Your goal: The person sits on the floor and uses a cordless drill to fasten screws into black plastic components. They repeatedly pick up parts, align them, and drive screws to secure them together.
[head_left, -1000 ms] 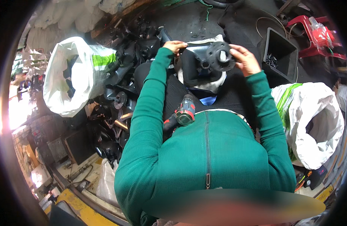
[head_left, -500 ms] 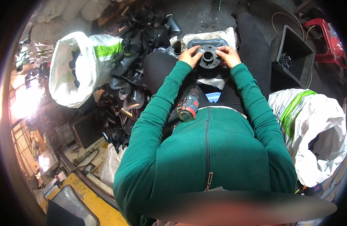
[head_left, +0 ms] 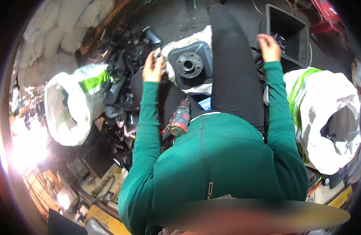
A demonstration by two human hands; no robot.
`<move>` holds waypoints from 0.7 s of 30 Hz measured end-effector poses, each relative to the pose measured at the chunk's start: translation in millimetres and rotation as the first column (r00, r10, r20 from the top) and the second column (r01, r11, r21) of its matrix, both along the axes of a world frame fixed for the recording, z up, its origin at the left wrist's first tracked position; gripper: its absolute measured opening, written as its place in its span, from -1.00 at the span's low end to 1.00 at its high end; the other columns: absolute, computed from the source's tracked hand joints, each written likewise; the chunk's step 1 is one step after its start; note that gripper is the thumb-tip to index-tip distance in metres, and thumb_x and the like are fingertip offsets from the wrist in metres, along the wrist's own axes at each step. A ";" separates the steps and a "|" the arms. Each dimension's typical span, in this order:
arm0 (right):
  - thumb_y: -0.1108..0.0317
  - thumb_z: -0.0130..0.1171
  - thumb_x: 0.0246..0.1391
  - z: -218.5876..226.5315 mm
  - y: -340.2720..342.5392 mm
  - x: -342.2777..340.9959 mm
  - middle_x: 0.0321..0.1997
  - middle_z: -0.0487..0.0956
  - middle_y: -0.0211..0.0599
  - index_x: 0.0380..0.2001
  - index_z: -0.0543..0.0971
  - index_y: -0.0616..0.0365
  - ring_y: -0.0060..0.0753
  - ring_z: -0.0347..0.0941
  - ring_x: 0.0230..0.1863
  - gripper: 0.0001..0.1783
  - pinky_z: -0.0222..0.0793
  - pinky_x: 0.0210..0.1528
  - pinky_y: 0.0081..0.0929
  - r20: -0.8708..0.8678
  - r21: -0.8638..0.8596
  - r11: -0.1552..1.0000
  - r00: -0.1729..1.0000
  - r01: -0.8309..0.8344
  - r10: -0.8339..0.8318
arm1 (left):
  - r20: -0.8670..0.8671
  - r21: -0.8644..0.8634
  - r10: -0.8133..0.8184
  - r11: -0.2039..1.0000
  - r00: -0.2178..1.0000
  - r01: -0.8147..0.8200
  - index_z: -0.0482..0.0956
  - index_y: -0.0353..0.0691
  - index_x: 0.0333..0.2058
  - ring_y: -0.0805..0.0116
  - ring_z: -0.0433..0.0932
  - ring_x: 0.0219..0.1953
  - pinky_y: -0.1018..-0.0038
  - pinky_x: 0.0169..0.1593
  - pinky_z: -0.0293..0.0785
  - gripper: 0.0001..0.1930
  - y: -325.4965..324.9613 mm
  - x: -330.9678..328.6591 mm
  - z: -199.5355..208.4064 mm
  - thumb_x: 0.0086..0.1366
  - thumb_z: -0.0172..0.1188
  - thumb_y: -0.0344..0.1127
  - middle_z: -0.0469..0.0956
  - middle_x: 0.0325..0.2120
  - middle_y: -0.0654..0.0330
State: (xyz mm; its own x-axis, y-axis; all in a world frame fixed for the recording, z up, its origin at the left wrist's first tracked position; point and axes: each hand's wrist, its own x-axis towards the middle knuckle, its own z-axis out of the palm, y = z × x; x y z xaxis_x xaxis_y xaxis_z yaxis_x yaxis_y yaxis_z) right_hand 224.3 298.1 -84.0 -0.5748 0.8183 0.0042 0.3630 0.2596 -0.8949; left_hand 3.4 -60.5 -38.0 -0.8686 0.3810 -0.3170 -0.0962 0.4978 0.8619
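A dark square-based housing lies on a whitish cloth between my legs. The round flange on top of it has a central hole and several smaller holes around it; no hand touches it. My left hand is raised to the left of the cloth, fingers apart, with nothing visible in it. Out to the right, my right hand has its fingers stretched out beside a dark bin holding small dark fasteners. A cordless drill rests on my lap, pointing away from me.
Many black moulded parts are heaped on my left. A white-and-green sack stands open beyond them, and another sack stands on my right. A red plastic stool is at the far right, behind the bin.
Both hands have let go of the flange, which now sits on the housing. My left hand has moved left and my right hand right toward the bin; the view has shifted too.
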 end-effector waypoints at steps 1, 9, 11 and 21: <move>0.40 0.11 0.06 -33.1 9.2 6.9 -0.21 0.63 -0.26 -0.20 0.60 0.08 -0.29 0.56 -0.18 -0.79 0.42 -0.07 -0.44 0.240 0.048 0.989 0.963 -0.137 0.122 | 0.020 0.050 0.061 0.997 0.998 -0.062 0.25 -0.08 0.20 0.55 0.50 -0.41 0.67 -0.52 0.37 -0.44 -10.0 -1.8 -1.4 0.24 0.19 -0.24 0.49 -0.23 0.23; 0.15 -0.21 0.17 -322.4 2.1 -31.7 -0.13 0.55 0.04 -0.17 0.51 0.12 0.04 0.52 -0.14 -0.62 0.43 -0.07 -0.11 0.773 0.076 0.844 0.566 -0.531 0.286 | -0.148 0.074 0.163 0.985 0.976 -0.153 0.28 -0.14 0.18 0.58 0.51 -0.46 0.69 -0.50 0.39 -0.51 -40.2 34.5 13.8 0.28 0.13 -0.34 0.51 -0.33 0.30; 0.16 -0.26 0.19 -334.1 -13.0 -62.9 -0.11 0.53 0.12 -0.13 0.47 0.14 0.08 0.52 -0.13 -0.60 0.42 -0.06 -0.05 0.783 -0.001 0.900 0.560 -0.436 0.272 | -0.199 0.047 0.208 0.978 0.958 -0.203 0.28 -0.13 0.18 0.58 0.52 -0.46 0.68 -0.49 0.40 -0.51 -49.7 45.7 15.1 0.28 0.14 -0.33 0.51 -0.35 0.31; 0.18 -0.30 0.22 -409.1 13.5 -39.3 -0.11 0.54 0.08 0.04 0.35 0.08 0.13 0.51 -0.15 -0.59 0.40 -0.13 0.01 0.654 0.039 0.904 0.695 -0.426 0.299 | -0.255 0.033 0.137 0.991 0.957 -0.133 0.30 -0.18 0.17 0.62 0.47 -0.48 0.67 -0.39 0.42 -0.51 -24.8 41.9 12.1 0.26 0.14 -0.43 0.51 -0.37 0.30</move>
